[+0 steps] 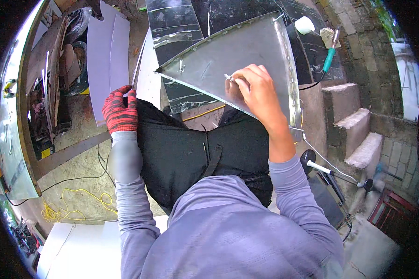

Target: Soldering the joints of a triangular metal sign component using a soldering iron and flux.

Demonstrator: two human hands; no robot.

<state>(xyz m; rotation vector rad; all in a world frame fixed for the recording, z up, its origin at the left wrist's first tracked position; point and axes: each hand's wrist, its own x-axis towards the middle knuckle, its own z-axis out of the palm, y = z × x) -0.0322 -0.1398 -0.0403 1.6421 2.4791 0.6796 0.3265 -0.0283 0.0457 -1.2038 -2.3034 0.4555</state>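
A triangular grey metal panel (pixel 256 49) with raised edges lies in front of me on black marble-patterned slabs (pixel 174 28). Over its near part, my right hand (pixel 258 88) is bare, thumb and fingers pinching a small crumpled silvery scrap (pixel 228 76). My left hand (pixel 121 110), in a red and black striped glove, is closed beside my left thigh. A thin dark strip (pixel 137 65) runs up from its fingers; whether they grip it cannot be told. A small upright stub (pixel 181 65) stands near the panel's left corner.
Right of the panel are a white cup-like piece (pixel 304 25), a rough stone (pixel 327 36) and a teal-handled soldering iron (pixel 329 58) with a black cord. Concrete steps (pixel 354 123) rise at right. Lilac sheets (pixel 108 60) stand left; yellow cord (pixel 74 211) lies on the floor.
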